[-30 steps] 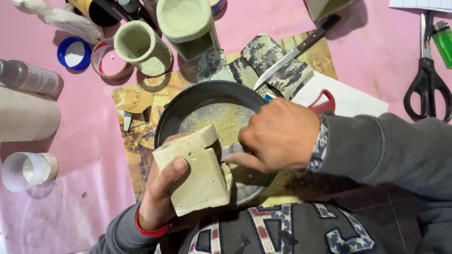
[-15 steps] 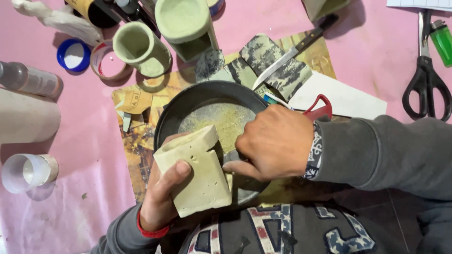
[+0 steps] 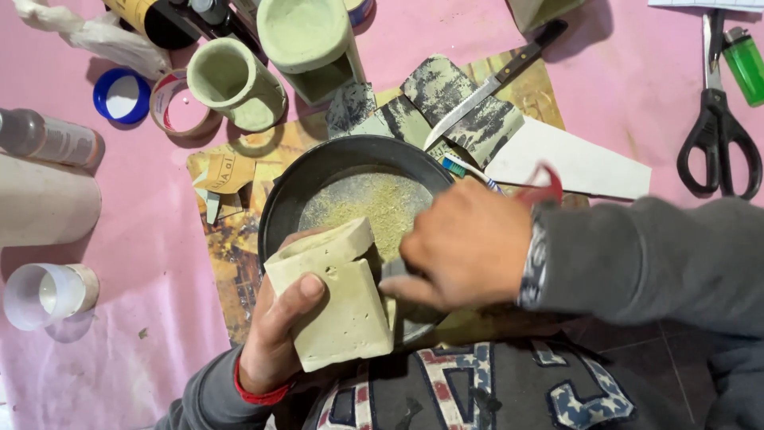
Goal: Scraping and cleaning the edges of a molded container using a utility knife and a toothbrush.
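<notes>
My left hand [image 3: 274, 334] grips a pale greenish block [image 3: 334, 299] and holds it tilted over the near rim of a dark round pan [image 3: 318, 171]. Fine yellow-green powder [image 3: 374, 203] covers the pan's bottom. My right hand [image 3: 465, 247] is closed against the block's right side, fingers curled toward it; whatever it pinches is hidden. A red-handled tool [image 3: 541, 187] shows just behind that hand's wrist.
Behind the pan stand two greenish clay cups [image 3: 235, 80] [image 3: 306, 40], a tape roll [image 3: 179, 107] and a blue lid [image 3: 121, 95]. A knife [image 3: 493, 84] lies on grey card pieces. Scissors [image 3: 716, 135] and a green lighter [image 3: 746, 68] sit far right; a clear cup [image 3: 44, 295] lies left.
My right hand has shifted slightly right and back along the block's side, blurred with motion. The block stays in my left hand over the pan.
</notes>
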